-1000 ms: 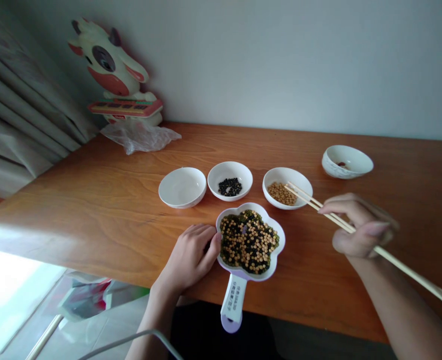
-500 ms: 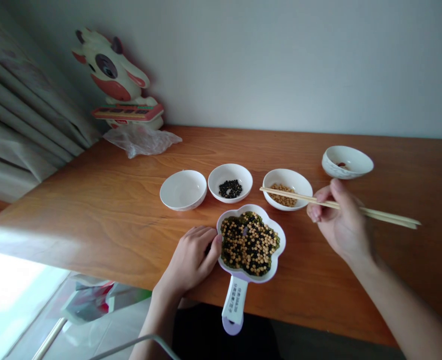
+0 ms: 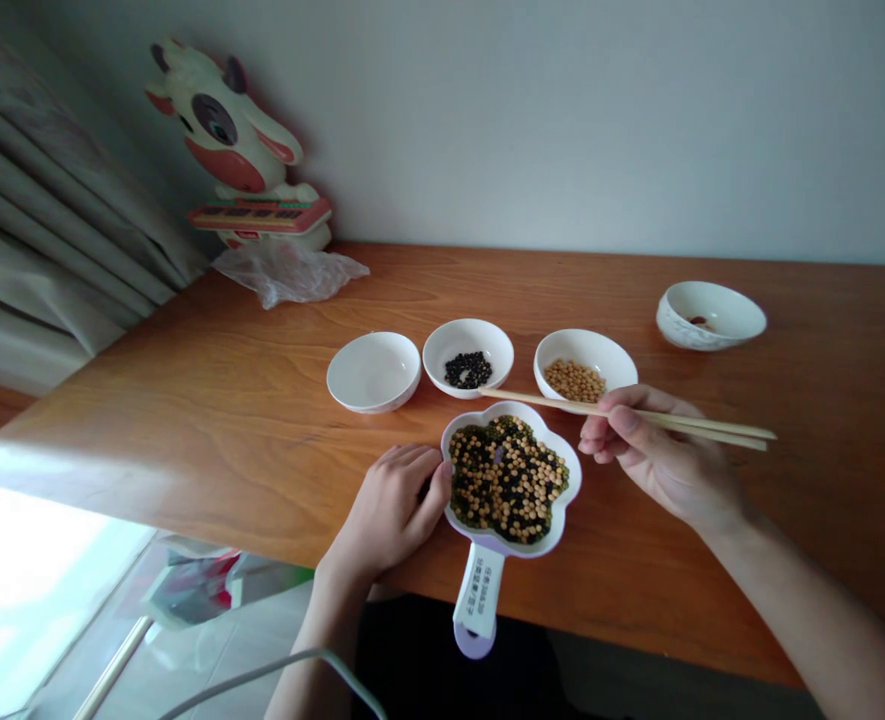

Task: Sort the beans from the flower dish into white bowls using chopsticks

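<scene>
My right hand (image 3: pixel 656 450) holds a pair of wooden chopsticks (image 3: pixel 712 425). Their tips reach left, above the far edge of a flower-shaped scoop (image 3: pixel 571 480). No bean shows between the tips. The scoop holds mixed beans (image 3: pixel 509 480) in tan, black and green, and its labelled handle points toward me. With curled fingers and the thumb at its left rim, my left hand (image 3: pixel 397 505) grips the scoop. Beyond it stand a white bowl of black beans (image 3: pixel 469 370), a white bowl of tan beans (image 3: pixel 575 380) and a bare white bowl (image 3: pixel 373 372).
At the back right sits another white bowl (image 3: pixel 712 315) with a small reddish-brown thing in it. A cow-shaped toy keyboard (image 3: pixel 262 215) and a clear plastic bag (image 3: pixel 292 275) are at the back left. A grey cable (image 3: pixel 277 665) crosses near my left forearm.
My right hand has moved left and toward me with the chopsticks. Their tips have gone from over the tan-bean bowl to the scoop's far edge. My left hand stays at the scoop's rim.
</scene>
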Demonstrator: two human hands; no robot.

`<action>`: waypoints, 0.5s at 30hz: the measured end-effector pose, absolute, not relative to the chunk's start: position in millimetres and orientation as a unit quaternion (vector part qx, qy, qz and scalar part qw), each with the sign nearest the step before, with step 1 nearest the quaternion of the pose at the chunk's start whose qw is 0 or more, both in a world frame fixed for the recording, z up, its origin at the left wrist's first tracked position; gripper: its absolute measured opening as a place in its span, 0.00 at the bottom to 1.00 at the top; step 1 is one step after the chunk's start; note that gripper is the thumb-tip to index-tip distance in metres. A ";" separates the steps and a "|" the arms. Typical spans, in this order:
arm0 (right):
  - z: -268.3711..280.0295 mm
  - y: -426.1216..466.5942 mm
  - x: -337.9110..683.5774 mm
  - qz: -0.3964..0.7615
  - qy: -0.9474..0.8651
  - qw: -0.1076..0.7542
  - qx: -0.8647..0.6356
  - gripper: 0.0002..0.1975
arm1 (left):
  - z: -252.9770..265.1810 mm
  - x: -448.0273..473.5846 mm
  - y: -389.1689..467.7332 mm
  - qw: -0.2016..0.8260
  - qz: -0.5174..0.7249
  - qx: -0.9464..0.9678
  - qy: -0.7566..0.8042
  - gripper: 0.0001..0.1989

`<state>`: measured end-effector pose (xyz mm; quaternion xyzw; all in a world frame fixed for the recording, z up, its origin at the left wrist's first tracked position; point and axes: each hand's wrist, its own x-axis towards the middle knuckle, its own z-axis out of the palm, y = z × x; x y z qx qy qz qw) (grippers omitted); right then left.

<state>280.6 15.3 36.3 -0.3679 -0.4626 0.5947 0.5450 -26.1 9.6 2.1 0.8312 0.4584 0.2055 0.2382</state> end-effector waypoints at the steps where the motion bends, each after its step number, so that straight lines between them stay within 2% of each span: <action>1: 35.3 15.0 281.3 0.592 -0.467 0.548 -0.362 0.07 | 2.1 -26.1 9.4 0.240 0.205 0.831 0.458 0.18; 5: 30.6 12.8 283.1 0.546 -0.491 0.571 -0.366 0.10 | 1.8 -26.2 9.2 0.245 0.203 0.829 0.460 0.18; 11: 28.1 10.8 282.6 0.498 -0.499 0.586 -0.401 0.23 | 2.4 -26.1 9.7 0.248 0.203 0.829 0.458 0.18; 15: 27.5 10.6 281.7 0.475 -0.511 0.593 -0.402 0.25 | 2.4 -26.3 9.3 0.249 0.203 0.827 0.462 0.18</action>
